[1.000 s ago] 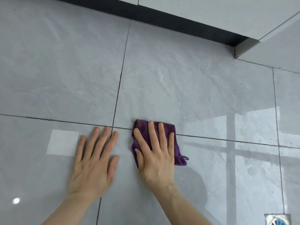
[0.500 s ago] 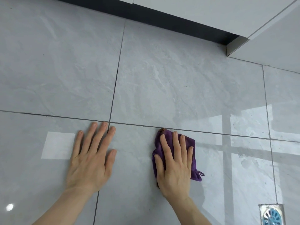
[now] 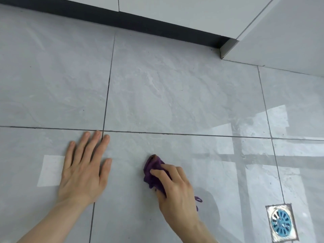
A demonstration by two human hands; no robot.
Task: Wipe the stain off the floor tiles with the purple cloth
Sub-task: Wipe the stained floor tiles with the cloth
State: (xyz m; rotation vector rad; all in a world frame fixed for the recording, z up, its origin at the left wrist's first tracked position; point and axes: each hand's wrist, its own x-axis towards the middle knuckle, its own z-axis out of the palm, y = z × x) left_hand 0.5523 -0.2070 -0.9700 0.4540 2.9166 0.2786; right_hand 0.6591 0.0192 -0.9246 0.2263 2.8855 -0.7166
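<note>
Head view: your right hand bunches the purple cloth in curled fingers, pressing it onto the floor tile just below the grout cross. Left hand lies flat, fingers spread, holding nothing, beside that cross. Cloth looks soft, light, floppy; grip the bunched middle. Stain itself is hard to make out, possibly a brownish trace at the cloth's tip.

No readable text, label or number anywhere in view.
</note>
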